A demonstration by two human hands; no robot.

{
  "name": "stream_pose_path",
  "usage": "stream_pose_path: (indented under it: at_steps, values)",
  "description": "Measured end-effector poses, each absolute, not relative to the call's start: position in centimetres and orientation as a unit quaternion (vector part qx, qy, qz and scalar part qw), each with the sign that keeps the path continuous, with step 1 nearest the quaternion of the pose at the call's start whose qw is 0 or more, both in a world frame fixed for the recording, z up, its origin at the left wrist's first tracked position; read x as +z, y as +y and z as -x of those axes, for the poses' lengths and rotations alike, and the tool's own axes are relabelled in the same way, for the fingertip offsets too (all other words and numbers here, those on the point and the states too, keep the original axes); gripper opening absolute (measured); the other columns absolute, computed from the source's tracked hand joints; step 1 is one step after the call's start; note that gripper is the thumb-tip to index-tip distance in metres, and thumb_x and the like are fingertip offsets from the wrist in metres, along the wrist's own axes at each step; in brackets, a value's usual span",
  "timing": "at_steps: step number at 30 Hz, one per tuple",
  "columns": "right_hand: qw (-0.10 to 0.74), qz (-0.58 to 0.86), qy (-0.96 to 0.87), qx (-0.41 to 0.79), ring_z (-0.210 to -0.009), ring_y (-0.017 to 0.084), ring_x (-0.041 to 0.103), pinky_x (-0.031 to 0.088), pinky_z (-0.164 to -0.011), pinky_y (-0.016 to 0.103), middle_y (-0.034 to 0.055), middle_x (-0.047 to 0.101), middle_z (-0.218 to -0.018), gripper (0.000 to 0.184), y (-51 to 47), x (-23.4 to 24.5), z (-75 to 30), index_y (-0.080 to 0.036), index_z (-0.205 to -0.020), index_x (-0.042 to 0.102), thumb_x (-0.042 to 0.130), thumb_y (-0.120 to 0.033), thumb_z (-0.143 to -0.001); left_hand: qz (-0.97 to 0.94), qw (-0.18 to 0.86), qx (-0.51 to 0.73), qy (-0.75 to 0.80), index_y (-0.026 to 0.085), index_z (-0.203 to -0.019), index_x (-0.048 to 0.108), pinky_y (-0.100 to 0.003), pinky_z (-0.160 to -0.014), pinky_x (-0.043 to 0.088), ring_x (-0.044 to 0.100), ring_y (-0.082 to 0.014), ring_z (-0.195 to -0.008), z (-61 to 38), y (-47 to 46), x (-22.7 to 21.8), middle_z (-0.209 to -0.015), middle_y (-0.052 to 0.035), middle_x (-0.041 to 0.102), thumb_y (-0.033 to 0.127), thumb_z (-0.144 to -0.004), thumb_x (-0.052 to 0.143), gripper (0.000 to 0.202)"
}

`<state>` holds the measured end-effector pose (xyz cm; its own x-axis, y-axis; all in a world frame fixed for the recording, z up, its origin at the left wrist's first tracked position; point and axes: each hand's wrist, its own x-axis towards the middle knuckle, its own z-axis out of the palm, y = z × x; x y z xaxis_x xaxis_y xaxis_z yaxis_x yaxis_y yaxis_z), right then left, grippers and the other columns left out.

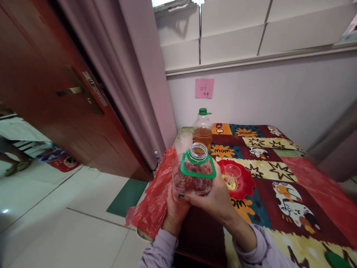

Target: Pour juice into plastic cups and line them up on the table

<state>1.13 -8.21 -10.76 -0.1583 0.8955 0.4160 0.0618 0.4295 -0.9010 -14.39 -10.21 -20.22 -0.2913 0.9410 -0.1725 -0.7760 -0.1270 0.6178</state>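
Between both my hands is a clear plastic bottle point(182, 182) with a green carry handle and an uncapped mouth. My left hand point(176, 209) supports its lower left side from below. Fingers of my right hand point(216, 199) wrap the right side, the thumb lying across the front near the base. Whether any liquid is inside I cannot tell. Just behind it stands a similar bottle point(203, 136) with amber liquid and a green cap. Stacked clear plastic cups point(186, 138) stand to its left. A red scalloped plate point(247, 182) holds a clear plastic cup point(232, 172).
A red plastic bag point(152, 203) drapes over the left edge of the table, which has a patterned cloth point(264, 152). A green object point(336, 259) lies at lower right. Left are a wooden door point(92, 141) and a person's legs point(9, 156).
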Motion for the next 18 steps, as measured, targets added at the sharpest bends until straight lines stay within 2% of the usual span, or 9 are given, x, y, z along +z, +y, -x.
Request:
stream_pose_path:
  at_steps: [2,4,6,9,11,13,15,18]
  values:
    - [0.521,0.373,-0.669,0.378,-0.146,0.049,0.074,0.064,-0.118,0.072,0.0235,0.07,-0.164,0.142,-8.1,-11.0,-1.4,-0.027,-0.182,0.033,0.111,-0.055,-0.066,-0.131,0.597,0.727,0.313,0.031,-0.138,0.084,-0.062,-0.13,0.052,0.06,-0.0435,-0.16,14.5,-10.4,-20.3,-0.157,-0.0121,0.078,0.079,-0.09,0.079,0.067]
    - [0.501,0.363,-0.703,0.35,-0.149,0.049,0.072,0.065,-0.118,0.071,0.0249,0.068,-0.166,0.135,-7.8,-11.1,-2.1,-0.025,-0.183,0.032,0.108,-0.056,-0.075,-0.124,0.616,0.707,0.324,0.028,-0.129,0.085,-0.067,-0.128,0.053,0.062,-0.0471,-0.157,14.8,-10.7,-20.7,-0.145,-0.0166,0.083,0.078,-0.088,0.08,0.065]
    - [0.498,0.343,-0.743,0.287,-0.155,0.05,0.067,0.064,-0.12,0.071,0.0263,0.063,-0.172,0.119,-7.2,-10.5,-3.2,-0.023,-0.184,0.033,0.096,-0.059,-0.091,-0.116,0.632,0.689,0.336,0.026,-0.121,0.086,-0.07,-0.126,0.052,0.064,-0.0504,-0.154,15.2,-10.9,-21.3,-0.135,-0.0192,0.086,0.076,-0.084,0.083,0.062]
    - [0.55,0.311,-0.766,0.122,-0.16,0.046,0.062,0.064,-0.122,0.069,0.0235,0.056,-0.179,0.094,-6.2,-8.0,-5.3,-0.027,-0.186,0.035,0.077,-0.059,-0.108,-0.113,0.643,0.678,0.337,0.026,-0.121,0.086,-0.071,-0.126,0.051,0.064,-0.051,-0.154,15.4,-11.0,-21.7,-0.136,-0.0181,0.086,0.077,-0.081,0.084,0.065]
    - [0.587,0.267,-0.765,0.004,-0.149,0.04,0.072,0.069,-0.116,0.059,0.0183,0.068,-0.167,0.079,-5.6,-5.7,-6.3,-0.034,-0.181,0.046,0.079,-0.049,-0.11,-0.117,0.64,0.684,0.331,0.028,-0.126,0.085,-0.07,-0.127,0.049,0.062,-0.0479,-0.157,15.1,-10.9,-21.6,-0.142,-0.0164,0.084,0.077,-0.082,0.082,0.066]
    - [0.588,0.211,-0.778,-0.071,-0.126,0.031,0.083,0.074,-0.105,0.045,0.0117,0.081,-0.146,0.064,-5.3,-3.6,-6.9,-0.039,-0.172,0.06,0.079,-0.033,-0.112,-0.123,0.633,0.694,0.321,0.031,-0.131,0.084,-0.065,-0.129,0.049,0.059,-0.044,-0.16,14.8,-10.7,-21.3,-0.152,-0.0146,0.08,0.077,-0.085,0.078,0.066]
    - [0.564,0.158,-0.805,-0.095,-0.107,0.023,0.086,0.074,-0.094,0.035,0.0056,0.088,-0.128,0.054,-5.1,-1.8,-6.8,-0.04,-0.164,0.068,0.073,-0.02,-0.113,-0.128,0.626,0.703,0.313,0.033,-0.135,0.083,-0.06,-0.131,0.048,0.056,-0.0414,-0.163,14.4,-10.7,-20.9,-0.16,-0.0124,0.075,0.076,-0.088,0.075,0.065]
    - [0.531,0.114,-0.835,-0.093,-0.094,0.02,0.084,0.071,-0.084,0.031,0.0022,0.089,-0.112,0.046,-5.5,0.0,-5.9,-0.035,-0.156,0.074,0.062,-0.015,-0.116,-0.122,0.618,0.709,0.317,0.031,-0.14,0.082,-0.06,-0.133,0.045,0.054,-0.0423,-0.164,14.1,-10.9,-20.7,-0.162,-0.0118,0.074,0.076,-0.089,0.072,0.069]
